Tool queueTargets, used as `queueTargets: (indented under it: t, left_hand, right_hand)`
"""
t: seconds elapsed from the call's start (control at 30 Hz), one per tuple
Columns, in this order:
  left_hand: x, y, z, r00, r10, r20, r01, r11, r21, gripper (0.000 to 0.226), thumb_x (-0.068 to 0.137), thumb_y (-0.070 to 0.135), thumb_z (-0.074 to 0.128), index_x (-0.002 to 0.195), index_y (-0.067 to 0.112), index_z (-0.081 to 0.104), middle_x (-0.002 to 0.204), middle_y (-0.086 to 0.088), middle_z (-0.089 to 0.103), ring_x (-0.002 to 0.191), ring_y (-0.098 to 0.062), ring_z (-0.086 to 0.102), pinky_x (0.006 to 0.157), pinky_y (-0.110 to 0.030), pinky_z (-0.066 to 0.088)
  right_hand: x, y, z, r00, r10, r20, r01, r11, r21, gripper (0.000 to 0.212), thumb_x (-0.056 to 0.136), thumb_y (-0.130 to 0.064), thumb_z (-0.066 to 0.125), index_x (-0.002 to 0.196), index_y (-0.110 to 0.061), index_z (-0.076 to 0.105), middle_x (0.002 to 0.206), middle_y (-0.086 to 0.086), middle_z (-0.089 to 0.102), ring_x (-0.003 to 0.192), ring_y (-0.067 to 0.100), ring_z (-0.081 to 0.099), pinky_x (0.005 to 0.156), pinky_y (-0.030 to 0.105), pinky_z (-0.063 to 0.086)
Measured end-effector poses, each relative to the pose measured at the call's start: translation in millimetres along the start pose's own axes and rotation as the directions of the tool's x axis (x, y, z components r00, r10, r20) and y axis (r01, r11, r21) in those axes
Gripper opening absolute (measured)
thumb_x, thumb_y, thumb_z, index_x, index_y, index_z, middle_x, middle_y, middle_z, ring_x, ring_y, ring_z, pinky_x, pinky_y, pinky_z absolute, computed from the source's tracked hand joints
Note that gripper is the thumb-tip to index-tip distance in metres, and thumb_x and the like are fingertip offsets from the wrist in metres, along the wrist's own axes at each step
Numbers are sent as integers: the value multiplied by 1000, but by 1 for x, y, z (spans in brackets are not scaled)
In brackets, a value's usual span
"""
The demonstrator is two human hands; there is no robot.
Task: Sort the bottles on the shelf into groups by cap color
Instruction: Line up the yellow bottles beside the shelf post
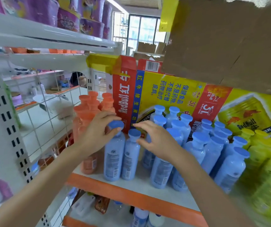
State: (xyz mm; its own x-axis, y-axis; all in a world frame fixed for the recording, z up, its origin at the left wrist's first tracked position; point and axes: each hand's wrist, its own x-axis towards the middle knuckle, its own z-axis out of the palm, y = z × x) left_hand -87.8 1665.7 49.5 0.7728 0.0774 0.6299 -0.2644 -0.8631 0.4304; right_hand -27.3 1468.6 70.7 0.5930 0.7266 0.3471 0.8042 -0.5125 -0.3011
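Two blue-capped bottles stand side by side at the shelf's front. My left hand (97, 130) grips the left one (114, 154) round its cap and neck. My right hand (156, 138) hovers with fingers spread just right of the other blue bottle (131, 154), its thumb near the bottle's neck and holding nothing. Behind my left hand stands a group of orange-capped bottles (90, 108). A large group of blue-capped bottles (202, 145) fills the middle right. Yellow-capped bottles (262, 154) stand at the far right, blurred.
The white shelf has an orange front edge (131, 194). A flattened Red Bull carton (172, 95) lines the shelf's back. A wire grid panel (49, 115) bounds the left side. Brown cardboard (229, 38) overhangs at top right. More bottles sit on the shelf below.
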Motion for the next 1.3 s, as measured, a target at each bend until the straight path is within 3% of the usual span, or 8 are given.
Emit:
queueTargets:
  t: [0.1,0.23,0.33,0.43,0.67,0.87,0.97,1.3]
  left_hand:
    - [-4,-7,2,999,-21,27,22,999,-48,33,84,18,64,116,15,61,112,11,51,103,-4,47,85,-2,31]
    - [-6,-10,11,998,-60,11,61,991,-121,37,83,23,65,119,19,58,115,8,54,105,-9,51,86,-15,38]
    - [-7,-7,15,993,-117,-22,109,970,-219,36,82,20,66,117,17,58,112,7,53,103,-7,50,82,-3,36]
    - [-7,-6,18,984,-170,-45,150,944,-293,36,81,19,67,116,17,58,114,3,57,103,-10,53,79,0,36]
    - [-7,1,24,968,-230,-96,178,908,-380,38,81,9,66,118,8,56,115,-2,55,103,-10,49,72,6,33]
    - [-3,5,33,977,-210,-35,167,860,-482,43,78,6,69,119,8,56,118,-6,58,110,-17,54,83,-7,43]
    - [-2,17,40,982,-184,-41,138,850,-508,41,78,3,68,118,4,56,112,-4,56,106,-15,52,75,0,40]
    - [4,54,78,993,-119,5,104,840,-532,42,79,12,69,119,11,56,118,1,56,110,-13,52,78,1,38]
  right_hand:
    - [11,-2,15,999,31,45,-30,999,-31,48,89,-27,58,134,-21,44,132,-2,46,116,15,48,84,21,34]
    - [19,-3,27,996,81,40,-78,995,-68,45,88,-25,59,131,-21,48,123,3,50,106,21,53,79,23,34]
    - [19,-3,34,995,100,-10,-101,994,-46,42,85,-25,63,126,-21,52,115,5,52,100,22,55,72,21,32]
    - [19,-3,41,989,118,-85,-122,991,-45,37,84,-22,63,120,-20,56,109,5,54,102,22,54,76,31,39]
    - [4,-11,32,955,182,-235,-178,983,38,36,86,-22,62,123,-21,59,117,1,58,107,17,53,76,17,31]
    - [-23,-21,-19,921,218,-322,-198,976,95,35,83,-21,67,117,-21,64,113,1,62,103,16,55,83,23,39]
    - [-42,-19,-34,908,248,-337,-234,969,81,33,80,-21,69,113,-23,66,109,0,65,100,17,57,86,26,41]
    - [-103,1,-56,882,346,-321,-352,935,39,32,78,-17,71,110,-22,68,96,-8,59,90,8,53,72,1,36]
